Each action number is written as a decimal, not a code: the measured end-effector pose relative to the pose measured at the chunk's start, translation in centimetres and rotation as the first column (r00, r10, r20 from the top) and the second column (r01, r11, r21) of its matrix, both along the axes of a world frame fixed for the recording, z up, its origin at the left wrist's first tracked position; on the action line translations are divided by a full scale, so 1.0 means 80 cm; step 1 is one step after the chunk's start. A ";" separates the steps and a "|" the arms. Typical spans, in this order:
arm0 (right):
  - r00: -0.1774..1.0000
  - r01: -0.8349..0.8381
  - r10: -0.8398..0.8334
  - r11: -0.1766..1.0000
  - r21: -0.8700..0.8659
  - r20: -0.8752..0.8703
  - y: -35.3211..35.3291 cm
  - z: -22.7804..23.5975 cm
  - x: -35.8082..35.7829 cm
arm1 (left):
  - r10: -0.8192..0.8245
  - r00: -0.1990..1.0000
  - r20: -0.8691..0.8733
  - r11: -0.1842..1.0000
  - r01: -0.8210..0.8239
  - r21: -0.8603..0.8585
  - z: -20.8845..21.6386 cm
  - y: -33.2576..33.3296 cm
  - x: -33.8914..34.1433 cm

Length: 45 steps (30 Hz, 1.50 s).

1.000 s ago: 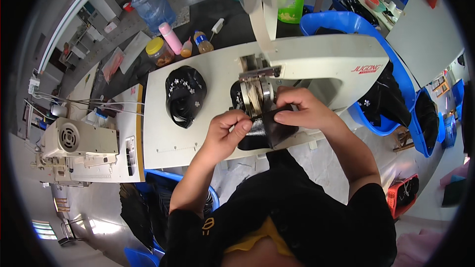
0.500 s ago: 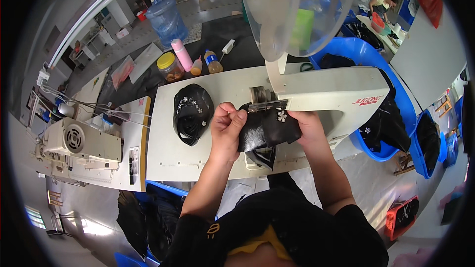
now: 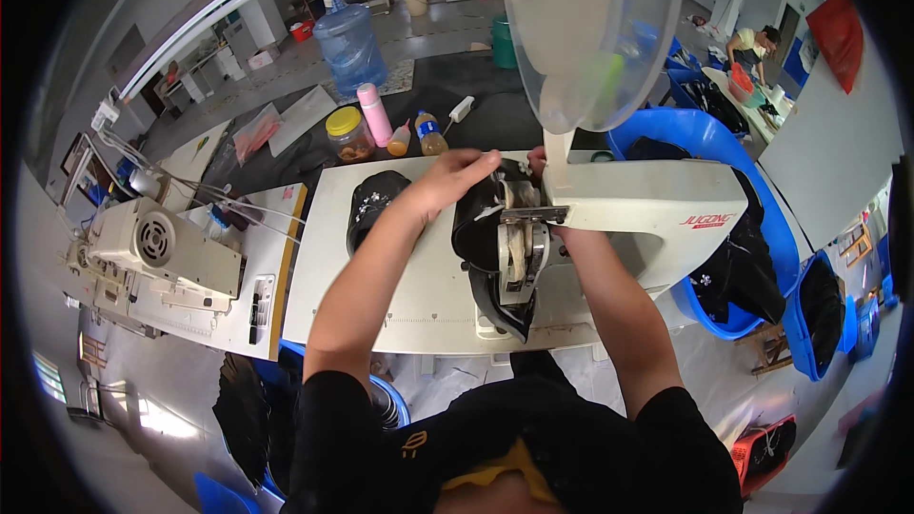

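Note:
A black leather shoe upper (image 3: 476, 228) is draped around the working head of a white sewing machine (image 3: 647, 192). My left hand (image 3: 452, 179) is at the upper's far left edge, thumb and fingers closed on it. Most of my right hand (image 3: 538, 164) is hidden behind the machine arm; only some fingertips show near the upper's far end, and its grip cannot be made out. My right forearm passes under the machine arm. Another black upper with small silver flowers (image 3: 374, 200) lies on the white table, left of my left hand.
Behind the table stand a yellow-lidded jar (image 3: 349, 133), a pink flask (image 3: 374, 114) and a drink bottle (image 3: 430, 133). A blue tub (image 3: 690, 128) with black pieces is at the right. Another sewing machine (image 3: 162, 247) stands left. A person (image 3: 752, 46) works far right.
Both hands have moved away from me, toward the far side of the machine head. The upper, earlier held out flat in front of it, now wraps around the head.

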State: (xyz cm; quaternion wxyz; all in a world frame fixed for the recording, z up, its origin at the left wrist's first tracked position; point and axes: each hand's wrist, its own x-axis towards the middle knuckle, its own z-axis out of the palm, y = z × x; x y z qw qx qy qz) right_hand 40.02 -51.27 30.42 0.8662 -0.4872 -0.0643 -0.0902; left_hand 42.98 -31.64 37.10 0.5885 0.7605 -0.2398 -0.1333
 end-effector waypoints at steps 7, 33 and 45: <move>0.981 -0.119 0.117 0.993 0.003 0.153 -0.024 -0.004 0.039 | -0.115 0.740 0.662 0.979 -0.028 0.202 0.060 0.069 -0.052; 0.934 0.209 0.241 0.234 -0.950 0.265 -0.011 -0.127 -0.185 | -0.173 0.694 0.698 0.969 -0.006 0.246 -0.233 0.050 -0.145; 0.905 0.246 0.382 -0.111 -0.963 0.187 -0.023 -0.151 -0.181 | -0.131 0.775 0.618 0.906 -0.159 0.392 -0.257 0.003 -0.205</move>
